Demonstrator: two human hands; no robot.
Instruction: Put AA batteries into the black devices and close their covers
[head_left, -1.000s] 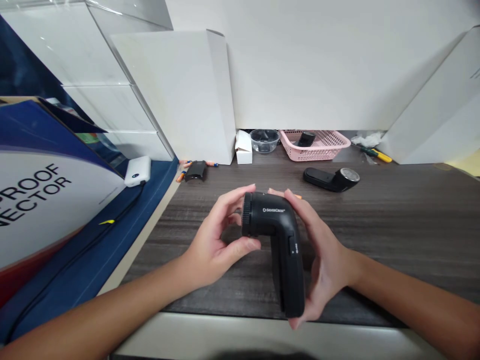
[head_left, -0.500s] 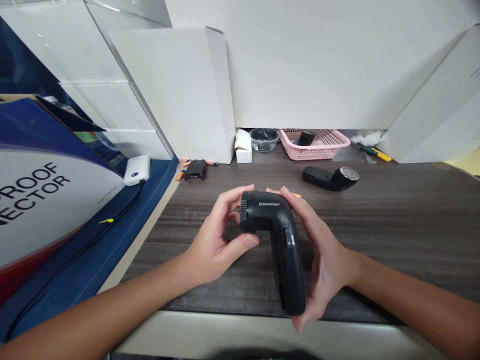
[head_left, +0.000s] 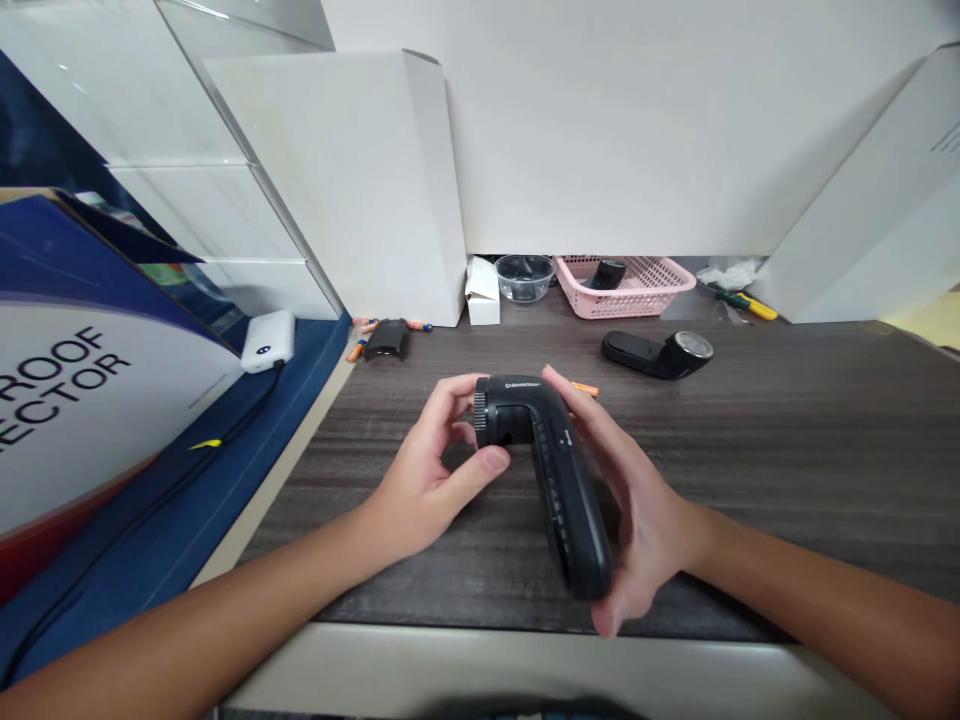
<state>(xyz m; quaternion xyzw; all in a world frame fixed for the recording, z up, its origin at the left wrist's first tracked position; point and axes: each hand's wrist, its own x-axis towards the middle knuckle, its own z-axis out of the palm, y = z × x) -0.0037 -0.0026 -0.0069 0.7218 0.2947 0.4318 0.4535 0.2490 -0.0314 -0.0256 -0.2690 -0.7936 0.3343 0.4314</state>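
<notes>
Between my two hands is a black fabric shaver (head_left: pixel 564 480), its ribbed round head facing left and its handle slanting down toward me. My left hand (head_left: pixel 431 470) grips the head end, fingers behind it and thumb underneath. Along the back of the handle lies my right hand (head_left: pixel 637 520), fingertips near the upper bend and thumb at the lower end. Behind it, a second black fabric shaver (head_left: pixel 660 354) with a round metal mesh head lies on the dark wood-grain table (head_left: pixel 787 450). An orange battery (head_left: pixel 585 388) shows just past my right fingertips.
At the back stand a pink basket (head_left: pixel 637 305) holding a black part, a clear bowl (head_left: pixel 525 285) and a small white box (head_left: pixel 482 300). A black cover (head_left: pixel 386 338) lies by several orange batteries. A white power bank (head_left: pixel 268 340) with a cable sits left; a yellow-handled screwdriver (head_left: pixel 757 306) lies right.
The fabric shaver has turned and tilted a little in my hands, showing more of the handle's inner side. Its lower end has risen slightly. Both hands keep their hold.
</notes>
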